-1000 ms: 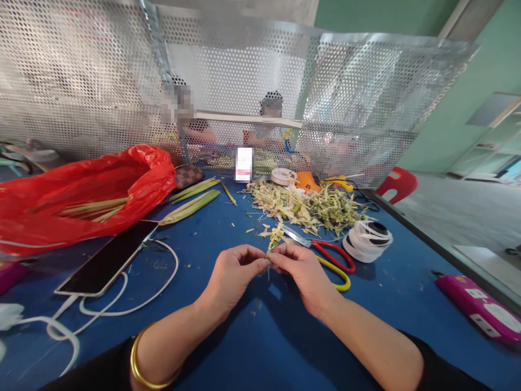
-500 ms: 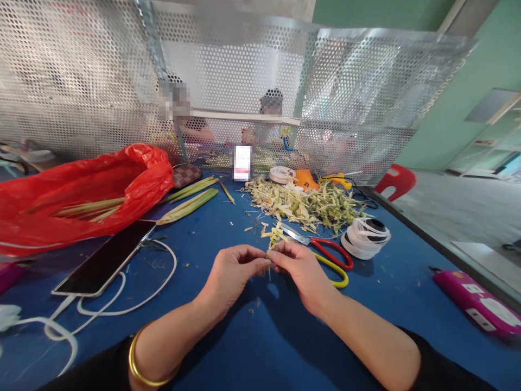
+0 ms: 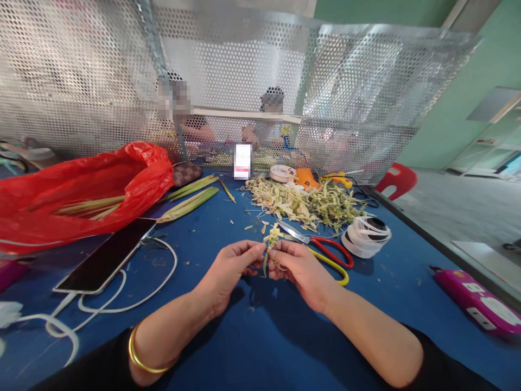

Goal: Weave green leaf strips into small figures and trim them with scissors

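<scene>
My right hand (image 3: 303, 271) pinches a small yellow-green plant sprig (image 3: 273, 234) between thumb and fingers, its pale top pointing away from me. Thin strands hang below the pinch. Opposite it, my left hand (image 3: 232, 271) is closed, thumb against forefinger, at the sprig's stem; what lies between those fingertips is too small to make out. Just beyond the right hand lie scissors (image 3: 331, 252) with one red and one yellow handle, partly covered by that hand. Behind them spreads a heap of pale and green plant trimmings (image 3: 301, 203).
A roll of white tape (image 3: 366, 237) stands at right, with a magenta device (image 3: 476, 301) farther right. On the left are a red plastic bag (image 3: 81, 184) holding long stalks, a phone (image 3: 106, 258) with a white cable, and leaf strips (image 3: 189, 205). A perforated screen (image 3: 244, 70) rises behind.
My left fingertips have drawn slightly up and left, opening a small gap between the hands. More of the sprig's stem and hanging strands now shows.
</scene>
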`<action>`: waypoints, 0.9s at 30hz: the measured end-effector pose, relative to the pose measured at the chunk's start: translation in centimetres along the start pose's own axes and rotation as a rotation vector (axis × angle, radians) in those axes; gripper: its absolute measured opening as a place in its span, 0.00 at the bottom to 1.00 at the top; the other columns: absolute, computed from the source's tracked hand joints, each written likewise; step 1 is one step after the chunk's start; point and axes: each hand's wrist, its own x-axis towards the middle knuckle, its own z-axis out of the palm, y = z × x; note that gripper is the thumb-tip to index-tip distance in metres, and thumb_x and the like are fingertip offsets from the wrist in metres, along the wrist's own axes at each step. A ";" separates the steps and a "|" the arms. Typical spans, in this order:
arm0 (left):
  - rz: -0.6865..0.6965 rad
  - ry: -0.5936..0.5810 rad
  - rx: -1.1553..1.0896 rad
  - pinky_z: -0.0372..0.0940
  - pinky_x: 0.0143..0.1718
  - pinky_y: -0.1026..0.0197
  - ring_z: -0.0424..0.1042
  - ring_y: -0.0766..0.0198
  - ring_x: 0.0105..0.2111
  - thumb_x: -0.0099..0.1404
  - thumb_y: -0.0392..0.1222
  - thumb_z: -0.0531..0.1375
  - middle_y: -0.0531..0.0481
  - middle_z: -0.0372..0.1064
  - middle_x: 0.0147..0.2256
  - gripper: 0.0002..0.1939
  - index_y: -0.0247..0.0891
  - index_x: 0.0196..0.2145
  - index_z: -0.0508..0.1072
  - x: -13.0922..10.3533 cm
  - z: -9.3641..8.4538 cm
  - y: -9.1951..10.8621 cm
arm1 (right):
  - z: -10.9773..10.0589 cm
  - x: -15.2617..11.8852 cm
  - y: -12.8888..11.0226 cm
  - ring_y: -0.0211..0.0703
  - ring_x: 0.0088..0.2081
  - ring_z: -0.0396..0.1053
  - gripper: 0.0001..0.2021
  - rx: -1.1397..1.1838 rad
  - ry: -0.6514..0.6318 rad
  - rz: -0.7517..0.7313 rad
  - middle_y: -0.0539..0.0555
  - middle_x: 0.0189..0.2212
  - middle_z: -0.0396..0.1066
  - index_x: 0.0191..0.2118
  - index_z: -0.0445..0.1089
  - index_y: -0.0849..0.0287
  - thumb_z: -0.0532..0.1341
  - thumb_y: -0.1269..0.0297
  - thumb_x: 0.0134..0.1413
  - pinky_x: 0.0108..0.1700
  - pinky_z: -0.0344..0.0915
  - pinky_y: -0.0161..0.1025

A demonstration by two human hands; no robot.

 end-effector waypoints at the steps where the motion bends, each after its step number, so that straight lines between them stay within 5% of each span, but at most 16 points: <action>1: -0.009 0.000 -0.012 0.61 0.31 0.64 0.68 0.66 0.28 0.55 0.51 0.63 0.49 0.71 0.28 0.15 0.34 0.31 0.74 0.0 -0.1 0.0 | 0.1 -0.1 -0.1 0.34 0.24 0.65 0.12 -0.029 -0.008 -0.002 0.47 0.21 0.68 0.26 0.67 0.61 0.65 0.57 0.46 0.31 0.60 0.35; 7: -0.028 -0.009 -0.027 0.62 0.33 0.62 0.70 0.63 0.30 0.49 0.46 0.67 0.46 0.74 0.32 0.15 0.35 0.34 0.77 0.2 -0.2 -0.1 | 0.7 -0.3 -0.3 0.35 0.23 0.65 0.07 -0.126 -0.017 -0.002 0.47 0.19 0.67 0.26 0.68 0.61 0.63 0.63 0.45 0.31 0.60 0.36; 13: -0.018 0.029 -0.058 0.57 0.28 0.66 0.64 0.69 0.25 0.48 0.43 0.68 0.53 0.68 0.24 0.10 0.35 0.23 0.72 0.2 0.1 -0.2 | 0.6 -0.3 -0.1 0.35 0.25 0.65 0.04 -0.154 -0.006 -0.025 0.48 0.21 0.67 0.28 0.70 0.61 0.63 0.65 0.45 0.32 0.60 0.36; 19: -0.035 -0.014 -0.050 0.57 0.28 0.65 0.65 0.68 0.25 0.50 0.44 0.66 0.51 0.69 0.25 0.10 0.35 0.25 0.73 0.2 0.0 -0.1 | 0.8 -0.3 -0.2 0.36 0.27 0.64 0.02 -0.193 0.016 -0.105 0.47 0.22 0.68 0.24 0.69 0.59 0.61 0.69 0.43 0.34 0.61 0.36; 27: -0.015 -0.030 -0.037 0.56 0.28 0.65 0.64 0.69 0.25 0.51 0.44 0.66 0.53 0.67 0.23 0.09 0.36 0.23 0.72 0.1 0.0 -0.1 | 0.8 -0.2 0.1 0.40 0.28 0.68 0.03 -0.178 0.017 -0.085 0.48 0.23 0.69 0.25 0.69 0.59 0.61 0.66 0.44 0.34 0.66 0.39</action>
